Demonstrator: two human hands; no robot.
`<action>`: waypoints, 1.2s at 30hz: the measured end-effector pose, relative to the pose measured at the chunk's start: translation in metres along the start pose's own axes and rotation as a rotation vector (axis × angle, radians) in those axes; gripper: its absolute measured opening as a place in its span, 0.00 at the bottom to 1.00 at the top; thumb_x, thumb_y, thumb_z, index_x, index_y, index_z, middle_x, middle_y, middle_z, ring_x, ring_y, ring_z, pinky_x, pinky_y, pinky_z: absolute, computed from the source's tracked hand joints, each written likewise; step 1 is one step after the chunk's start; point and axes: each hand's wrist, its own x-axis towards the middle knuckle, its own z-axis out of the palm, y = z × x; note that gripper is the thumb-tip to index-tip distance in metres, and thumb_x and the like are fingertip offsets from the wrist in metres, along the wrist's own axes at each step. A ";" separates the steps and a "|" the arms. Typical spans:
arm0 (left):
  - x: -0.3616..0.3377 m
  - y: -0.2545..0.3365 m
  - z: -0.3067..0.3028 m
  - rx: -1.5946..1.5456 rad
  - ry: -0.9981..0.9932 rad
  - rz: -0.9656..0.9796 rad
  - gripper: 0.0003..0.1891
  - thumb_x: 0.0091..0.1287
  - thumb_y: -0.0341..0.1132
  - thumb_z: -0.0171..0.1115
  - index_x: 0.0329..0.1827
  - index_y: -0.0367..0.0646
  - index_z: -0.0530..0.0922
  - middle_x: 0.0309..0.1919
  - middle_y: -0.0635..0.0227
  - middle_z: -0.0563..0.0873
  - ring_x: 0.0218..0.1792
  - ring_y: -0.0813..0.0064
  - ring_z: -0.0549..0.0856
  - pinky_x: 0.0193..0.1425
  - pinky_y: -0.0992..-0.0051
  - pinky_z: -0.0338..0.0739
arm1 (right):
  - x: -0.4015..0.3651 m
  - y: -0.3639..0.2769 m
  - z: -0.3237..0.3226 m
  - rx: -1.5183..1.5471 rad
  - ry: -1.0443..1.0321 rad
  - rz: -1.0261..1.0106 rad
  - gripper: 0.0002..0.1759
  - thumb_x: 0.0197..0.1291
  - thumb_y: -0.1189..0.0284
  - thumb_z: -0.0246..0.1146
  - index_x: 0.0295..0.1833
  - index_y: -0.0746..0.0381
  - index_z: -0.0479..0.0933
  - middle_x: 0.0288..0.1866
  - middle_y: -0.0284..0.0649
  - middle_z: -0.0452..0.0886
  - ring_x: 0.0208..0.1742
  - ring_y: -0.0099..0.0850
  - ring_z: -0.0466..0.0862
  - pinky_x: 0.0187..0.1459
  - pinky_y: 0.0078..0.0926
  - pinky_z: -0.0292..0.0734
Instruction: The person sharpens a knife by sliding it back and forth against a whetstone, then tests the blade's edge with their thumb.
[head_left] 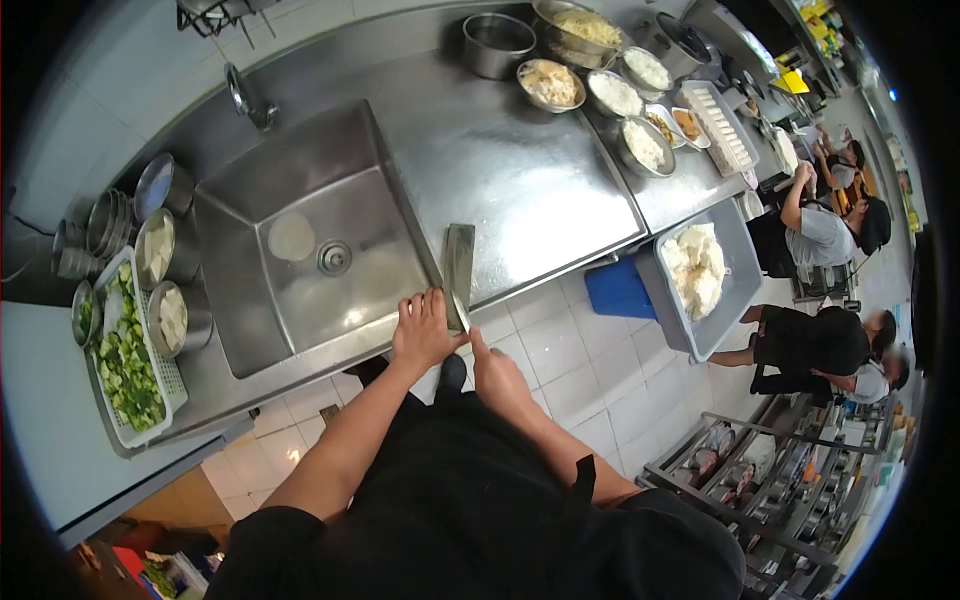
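My right hand (500, 375) is closed around the handle end of a knife (459, 262) with a broad grey blade. The blade reaches over the front edge of the counter, to the right of the sink, and a bright strip shows along its lower part. My left hand (424, 332) lies on the sink's front rim with its fingers stretched out. Its thumb points toward the near end of the blade, close to my right index finger.
The steel sink (290, 330) is on the left. Beyond it stand a white basket (172, 375) of chopped broccoli and several pots. Bowls of food (552, 85) fill the counter's far right. A grey tub (712, 275) and people (815, 340) are at the right.
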 end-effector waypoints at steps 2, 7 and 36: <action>-0.003 -0.002 0.003 0.005 -0.005 0.010 0.55 0.53 0.67 0.70 0.70 0.27 0.65 0.65 0.51 0.76 0.63 0.57 0.74 0.70 0.57 0.61 | 0.013 -0.005 -0.003 0.026 -0.009 0.049 0.36 0.63 0.76 0.55 0.77 0.69 0.56 0.33 0.62 0.83 0.34 0.63 0.83 0.40 0.59 0.78; 0.000 0.000 -0.003 0.056 -0.030 0.013 0.54 0.51 0.67 0.71 0.69 0.28 0.66 0.65 0.52 0.76 0.64 0.59 0.73 0.69 0.58 0.62 | 0.055 -0.008 -0.014 0.075 -0.023 0.028 0.35 0.63 0.77 0.56 0.75 0.72 0.58 0.34 0.64 0.83 0.35 0.62 0.84 0.38 0.60 0.78; 0.003 0.001 0.001 0.020 0.129 0.028 0.47 0.57 0.66 0.66 0.63 0.29 0.70 0.58 0.54 0.79 0.58 0.58 0.76 0.64 0.61 0.65 | 0.053 -0.013 -0.084 1.206 -0.017 0.177 0.17 0.80 0.62 0.52 0.64 0.60 0.66 0.22 0.35 0.73 0.13 0.23 0.69 0.14 0.22 0.63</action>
